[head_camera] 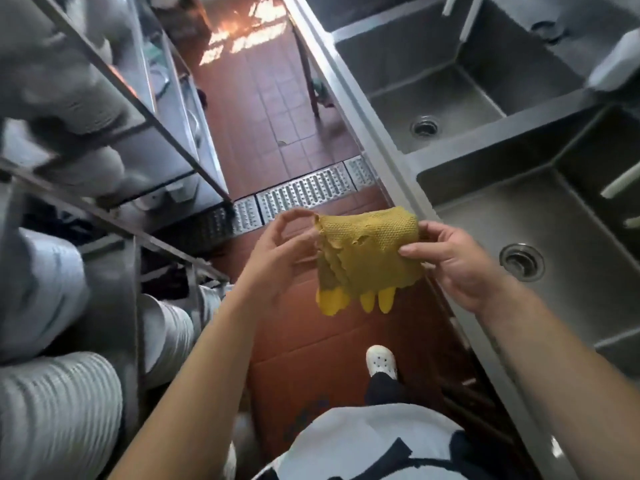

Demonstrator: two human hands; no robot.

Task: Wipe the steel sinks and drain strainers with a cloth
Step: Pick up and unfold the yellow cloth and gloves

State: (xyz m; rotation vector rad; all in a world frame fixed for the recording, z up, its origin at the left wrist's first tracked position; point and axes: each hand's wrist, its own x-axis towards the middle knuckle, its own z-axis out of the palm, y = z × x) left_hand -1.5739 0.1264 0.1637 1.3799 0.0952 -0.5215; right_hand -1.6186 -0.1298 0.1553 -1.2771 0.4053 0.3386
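Observation:
A worn yellow mesh cloth hangs in the air over the red tiled floor, stretched between both hands. My left hand pinches its left edge. My right hand grips its right edge, thumb on top. To the right runs a row of steel sinks. The nearest sink has a round drain strainer in its floor. The sink beyond it has its own drain strainer. A third sink lies farther back.
A steel rack with stacked white plates and bowls fills the left side. A perforated metal floor drain grate crosses the aisle ahead. White faucet pipes hang over the sinks. My white shoe stands on the floor.

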